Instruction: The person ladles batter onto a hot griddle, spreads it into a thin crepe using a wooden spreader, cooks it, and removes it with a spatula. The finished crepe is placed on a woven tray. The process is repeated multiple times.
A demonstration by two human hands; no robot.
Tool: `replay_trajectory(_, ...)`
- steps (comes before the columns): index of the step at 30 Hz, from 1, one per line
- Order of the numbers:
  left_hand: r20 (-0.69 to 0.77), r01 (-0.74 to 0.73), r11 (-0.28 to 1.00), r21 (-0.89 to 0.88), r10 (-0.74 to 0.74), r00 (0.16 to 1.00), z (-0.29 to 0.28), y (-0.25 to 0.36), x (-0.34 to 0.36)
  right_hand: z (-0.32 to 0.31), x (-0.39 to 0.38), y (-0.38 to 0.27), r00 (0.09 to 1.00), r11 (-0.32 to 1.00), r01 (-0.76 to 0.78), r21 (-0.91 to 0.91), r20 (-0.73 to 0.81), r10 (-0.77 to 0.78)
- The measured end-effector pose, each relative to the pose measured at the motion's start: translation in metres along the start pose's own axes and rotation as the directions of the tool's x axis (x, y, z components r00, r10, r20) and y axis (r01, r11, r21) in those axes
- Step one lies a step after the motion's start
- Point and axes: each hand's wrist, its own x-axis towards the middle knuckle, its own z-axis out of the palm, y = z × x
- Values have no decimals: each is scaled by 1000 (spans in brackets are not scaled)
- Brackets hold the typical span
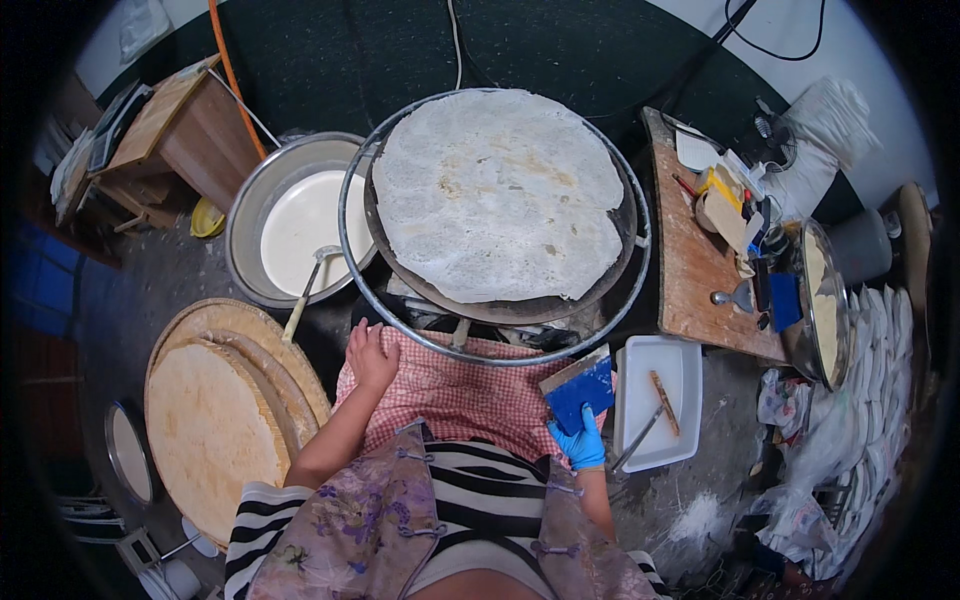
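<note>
In front of me, a large thin white pancake [500,195] covers most of a round dark griddle [440,298], its edge uneven. A metal ring [375,297] encircles the griddle. My left hand [373,358] is bare and open, lying flat on the red checked apron [450,395] over my lap, just below the ring. In a blue glove, my right hand [579,440] grips a wide blue scraper [583,398] near the ring's lower right side, its pale straight edge pointing away from me.
Left of the griddle stands a metal basin of white batter [312,230] with a ladle [308,285]. Stacked round flatbreads [215,440] lie nearer. At right are a white tray [690,450] holding two sticks and a cluttered wooden table [685,270].
</note>
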Motion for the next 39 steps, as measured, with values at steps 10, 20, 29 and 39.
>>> replay_trajectory(10,-11,6,999,37,-6,1000,-4,-1,-1,-2,3,1,993,997,36,-64,117,-28)
replay_trajectory(20,-31,32,999,15,-32,999,-6,-9,-3,10,11,0,992,996,15,-86,128,-4)
replay_trajectory(29,-49,58,998,11,-57,997,-4,-20,-6,11,17,1,991,995,-9,-101,132,22)
replay_trajectory(39,-179,-220,964,-146,193,965,-26,10,-2,11,21,0,987,993,-14,-119,160,33)
